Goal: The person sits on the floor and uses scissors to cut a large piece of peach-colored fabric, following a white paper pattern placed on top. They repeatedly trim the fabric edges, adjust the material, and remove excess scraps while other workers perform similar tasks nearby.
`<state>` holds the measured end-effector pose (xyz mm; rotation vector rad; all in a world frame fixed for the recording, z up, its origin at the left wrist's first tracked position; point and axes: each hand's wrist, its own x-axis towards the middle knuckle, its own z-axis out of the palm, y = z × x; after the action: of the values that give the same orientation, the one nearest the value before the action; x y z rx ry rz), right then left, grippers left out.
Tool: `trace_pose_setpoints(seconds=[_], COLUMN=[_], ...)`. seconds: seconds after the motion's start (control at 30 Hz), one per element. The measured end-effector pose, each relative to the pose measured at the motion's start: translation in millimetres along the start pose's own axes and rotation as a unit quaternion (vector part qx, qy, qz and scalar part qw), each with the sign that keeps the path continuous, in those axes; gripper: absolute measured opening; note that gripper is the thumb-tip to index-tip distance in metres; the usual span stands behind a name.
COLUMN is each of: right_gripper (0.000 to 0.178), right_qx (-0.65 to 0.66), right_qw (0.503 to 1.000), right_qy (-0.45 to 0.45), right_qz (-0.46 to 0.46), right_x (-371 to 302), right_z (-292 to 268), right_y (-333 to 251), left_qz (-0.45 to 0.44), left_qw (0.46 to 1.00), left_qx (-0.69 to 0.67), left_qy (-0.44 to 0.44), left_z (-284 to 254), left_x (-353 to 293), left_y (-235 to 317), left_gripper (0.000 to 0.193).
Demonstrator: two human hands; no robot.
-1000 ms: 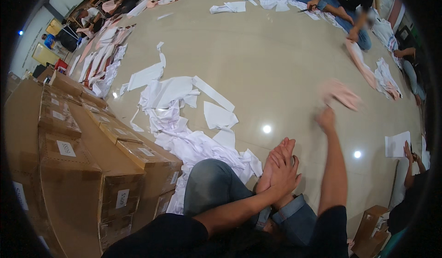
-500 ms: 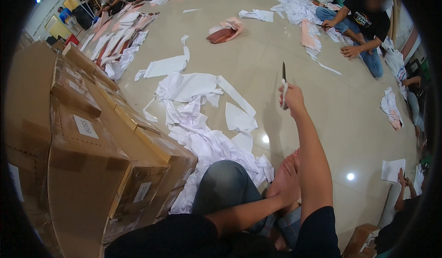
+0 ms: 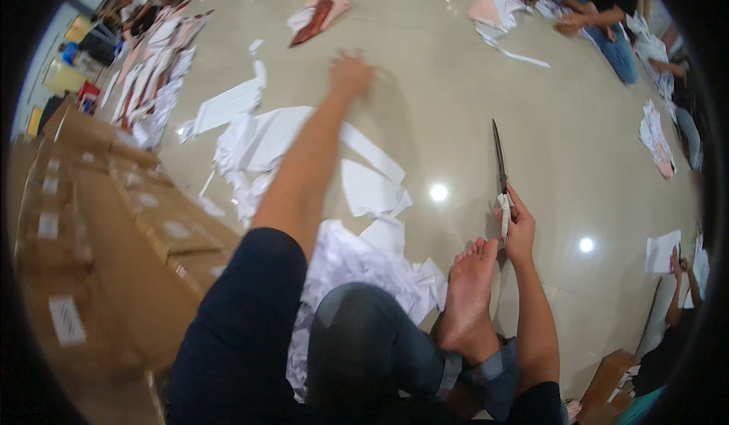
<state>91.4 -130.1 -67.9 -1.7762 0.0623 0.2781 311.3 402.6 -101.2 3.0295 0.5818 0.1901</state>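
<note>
My left hand [image 3: 353, 74] reaches far out over the floor, fingers spread and slightly blurred, with nothing in it. Just beyond it lies a small pink and brown bundle of fabric [image 3: 317, 17], apart from the fingertips. My right hand [image 3: 519, 231] is closed round the pale, wrapped-looking handles of a pair of dark-bladed scissors [image 3: 499, 155]. The blades point away from me and look closed together. Beside that hand is my bare foot [image 3: 469, 296]. White cloth pieces [image 3: 353, 254] lie heaped under my left arm, which hides part of them.
Taped cardboard boxes [image 3: 114, 250] are stacked along my left. Layered pink, white and brown fabric [image 3: 156, 68] lies at the far left. A person [image 3: 581, 15] sits at the far right beside white and pink cloth [image 3: 493, 7]. Another person's hands [image 3: 678, 262] are near white sheets at right.
My left hand has gone from beside my foot to far forward, near the pink and brown fabric. My right hand has drawn back toward me with the scissors. The view has shifted.
</note>
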Motion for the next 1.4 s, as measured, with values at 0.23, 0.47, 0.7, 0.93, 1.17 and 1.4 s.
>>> trace_pose_setpoints(seconds=[0.23,0.47,0.7,0.93,1.17,1.4], right_gripper=[0.073,0.077,0.077,0.080,0.079,0.077], right_qx=[-0.050,-0.160,-0.218,-0.254,-0.239,-0.290], right_qw=[0.996,0.973,0.952,0.954,0.959,0.937], right_qy=[0.057,0.128,0.179,0.138,0.129,0.161], right_qz=[-0.040,-0.108,-0.122,-0.076,-0.076,-0.112], right_x=[-5,-6,-15,-20,-21,-21], right_z=[8,20,30,25,28,34], right_y=[18,20,8,3,9,0], left_qz=[-0.117,-0.009,0.068,0.093,-0.056,0.065], left_qw=[0.991,0.992,0.997,0.919,0.991,0.972], left_qx=[-0.021,0.011,0.030,0.372,0.049,0.116], left_qy=[-0.062,0.123,-0.016,-0.090,0.114,0.193], left_z=[41,36,-9,12,87,58], left_x=[107,27,33,158,150,85], left_y=[-103,-71,-98,-187,-203,-140], left_gripper=[0.094,0.068,0.063,0.067,0.084,0.032])
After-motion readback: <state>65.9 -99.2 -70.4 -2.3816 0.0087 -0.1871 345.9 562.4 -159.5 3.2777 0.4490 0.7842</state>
